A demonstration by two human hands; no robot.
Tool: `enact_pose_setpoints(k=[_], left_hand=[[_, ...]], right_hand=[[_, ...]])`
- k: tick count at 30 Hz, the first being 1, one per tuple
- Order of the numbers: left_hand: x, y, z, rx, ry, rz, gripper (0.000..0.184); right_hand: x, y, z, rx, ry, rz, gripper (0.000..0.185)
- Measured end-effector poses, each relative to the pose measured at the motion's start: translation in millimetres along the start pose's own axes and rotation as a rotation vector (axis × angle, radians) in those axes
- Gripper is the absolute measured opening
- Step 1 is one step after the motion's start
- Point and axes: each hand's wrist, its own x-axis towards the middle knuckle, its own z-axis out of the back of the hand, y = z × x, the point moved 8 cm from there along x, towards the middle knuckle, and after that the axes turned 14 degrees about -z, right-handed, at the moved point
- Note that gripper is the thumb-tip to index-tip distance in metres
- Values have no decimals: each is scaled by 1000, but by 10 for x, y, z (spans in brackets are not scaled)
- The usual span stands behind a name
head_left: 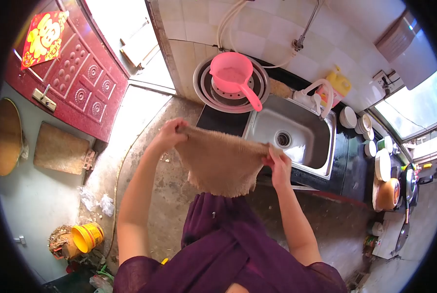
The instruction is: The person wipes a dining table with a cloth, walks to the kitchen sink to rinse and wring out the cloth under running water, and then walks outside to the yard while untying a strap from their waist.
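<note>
A brown cloth [223,161] with frayed edges hangs stretched between my two hands, in front of my body. My left hand [172,133] is closed on its upper left corner. At the upper right corner, my right hand [278,166] pinches the cloth between thumb and fingers. Behind and to the right lies the steel sink [304,151], with a white faucet [328,97] at its far side. The cloth's lower edge hangs over the floor, close to my purple clothing.
A pink dipper [231,68] rests on stacked metal basins [199,90] left of the sink. Bowls [348,117] line the black counter's right side. A yellow jug [339,82] stands behind the faucet. On the left are a red door [89,83] and a yellow bucket [88,238].
</note>
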Motion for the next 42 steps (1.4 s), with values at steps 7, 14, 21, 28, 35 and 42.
enact_pose_setpoints(k=[7,14,21,28,35,42], left_hand=[[162,747,-680,476,-642,118,45],[-219,639,-1642,821,-117,-113,63],[-533,1215,-630,528,24,156,33],[-2493,2817,-59,311,-12,625,24],[-3940,3723,551,-56,-150,1078,44],[-3246,4547,1521,-235,-238,952,43]], right_hand=[[825,-258,43,-786,-255,269,15],[544,-732,-762,-1434,94,569,24],[395,-673,-1538,-1637,374,373,32],[-146,171,-3207,-770,969,-143,17],[673,-1479,-4978,-1301,932,78,33],[739,-1796,-6073,-1198,1048,-228,42]])
